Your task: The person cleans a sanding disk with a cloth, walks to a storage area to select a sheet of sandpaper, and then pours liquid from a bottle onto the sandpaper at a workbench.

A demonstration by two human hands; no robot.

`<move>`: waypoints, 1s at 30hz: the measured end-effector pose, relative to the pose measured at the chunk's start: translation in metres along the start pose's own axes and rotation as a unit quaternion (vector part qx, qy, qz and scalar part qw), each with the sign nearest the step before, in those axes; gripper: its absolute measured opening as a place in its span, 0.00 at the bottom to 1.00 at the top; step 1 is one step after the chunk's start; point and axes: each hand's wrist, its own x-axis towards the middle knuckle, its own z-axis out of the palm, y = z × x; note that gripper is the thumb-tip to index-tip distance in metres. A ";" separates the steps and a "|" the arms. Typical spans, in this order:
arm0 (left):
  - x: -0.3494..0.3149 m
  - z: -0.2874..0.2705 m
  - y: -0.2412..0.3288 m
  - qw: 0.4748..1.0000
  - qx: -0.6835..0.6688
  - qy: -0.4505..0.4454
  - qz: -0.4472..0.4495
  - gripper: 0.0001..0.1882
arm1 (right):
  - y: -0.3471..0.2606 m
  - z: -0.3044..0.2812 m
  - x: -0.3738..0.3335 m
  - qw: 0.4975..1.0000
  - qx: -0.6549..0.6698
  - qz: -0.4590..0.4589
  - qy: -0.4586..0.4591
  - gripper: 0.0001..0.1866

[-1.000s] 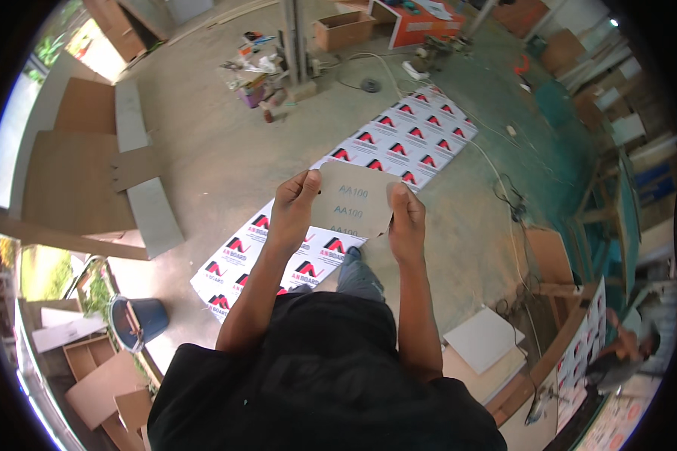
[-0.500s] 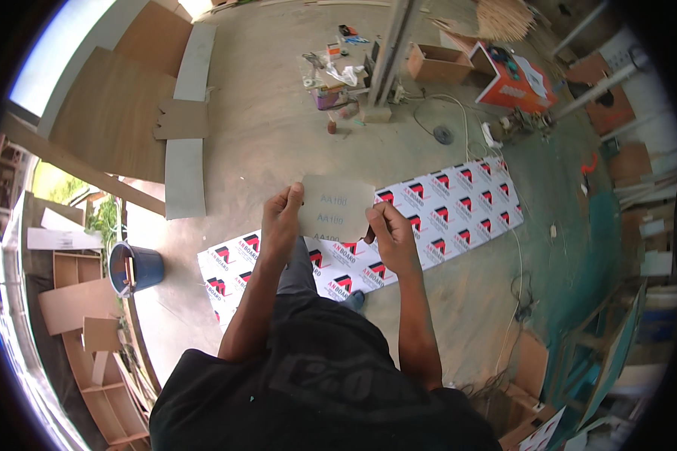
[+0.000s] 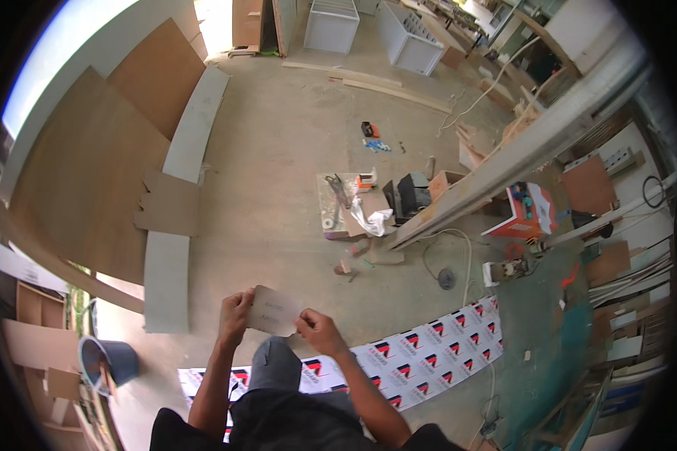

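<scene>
A grey-beige sheet of sandpaper (image 3: 274,310), its printed back facing up, is stretched between my two hands in front of my body. My left hand (image 3: 236,308) pinches its left edge between thumb and fingers. At the lower right corner, my right hand (image 3: 318,331) grips the sheet with closed fingers. Below my hands, a long white board (image 3: 447,349) with a repeated red and black print lies on the floor, partly hidden by my legs and arms.
A blue bucket (image 3: 122,362) holding sticks stands on the left. Wooden panels (image 3: 83,173) lean along that side. Ahead, a metal post (image 3: 496,169) rises beside a tool-covered low table (image 3: 329,188). Cables and a small machine (image 3: 508,270) lie right of it. Long wood strips (image 3: 406,92) lie farther off.
My view has tilted up toward the far floor, so my hands, the sheet and the board appear lower. Both hands keep hold of the sandpaper, which is now slightly tilted.
</scene>
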 end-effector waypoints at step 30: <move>0.905 0.257 0.472 0.985 0.100 -0.084 0.114 0.23 | -0.226 -0.425 0.952 0.930 -0.226 -0.162 0.240 0.13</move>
